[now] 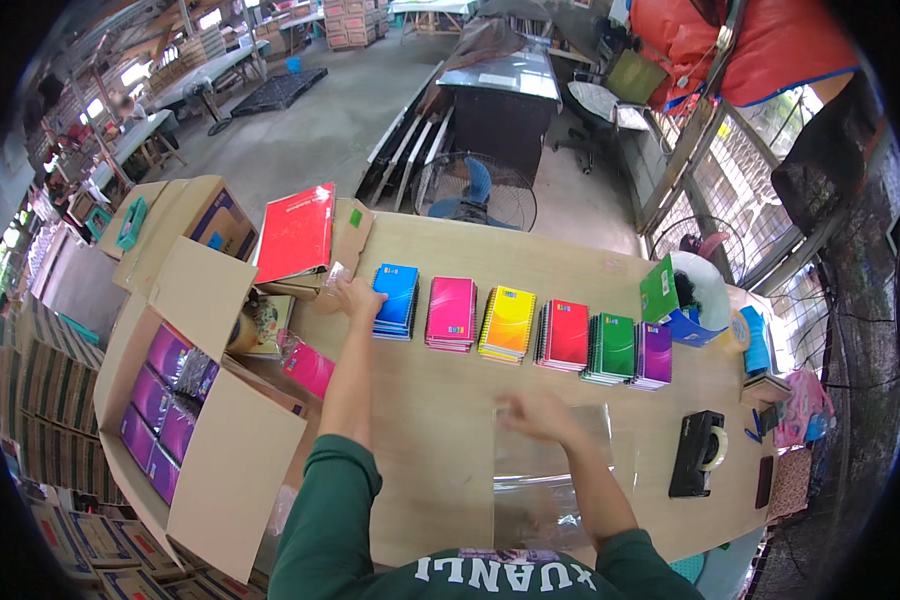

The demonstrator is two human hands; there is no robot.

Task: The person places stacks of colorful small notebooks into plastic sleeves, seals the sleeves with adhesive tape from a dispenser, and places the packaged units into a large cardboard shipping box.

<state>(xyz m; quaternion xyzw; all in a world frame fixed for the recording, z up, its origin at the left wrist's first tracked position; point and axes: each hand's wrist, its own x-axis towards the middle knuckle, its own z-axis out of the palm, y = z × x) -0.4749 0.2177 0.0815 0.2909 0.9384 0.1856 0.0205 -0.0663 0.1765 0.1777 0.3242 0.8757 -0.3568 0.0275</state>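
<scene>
My left hand [358, 298] is at the left edge of a stack of blue spiral notebooks [398, 292], its fingers closed at the edge of the top notebook. To the right stand stacks of pink notebooks [452, 308], yellow notebooks [508, 320], red notebooks [567, 333], green notebooks [611, 345] and purple notebooks [654, 352]. Blurred by motion, my right hand [532, 415] hovers over clear plastic sleeves [540, 500] on the table; its finger state is unclear.
An open carton [235, 450] of wrapped purple notebooks stands left. A pink notebook [308, 370] and red book [297, 232] lie near it. A tape dispenser [697, 455] sits right, with a blue-green box [675, 298] behind. A fan [475, 190] stands beyond the table [420, 470].
</scene>
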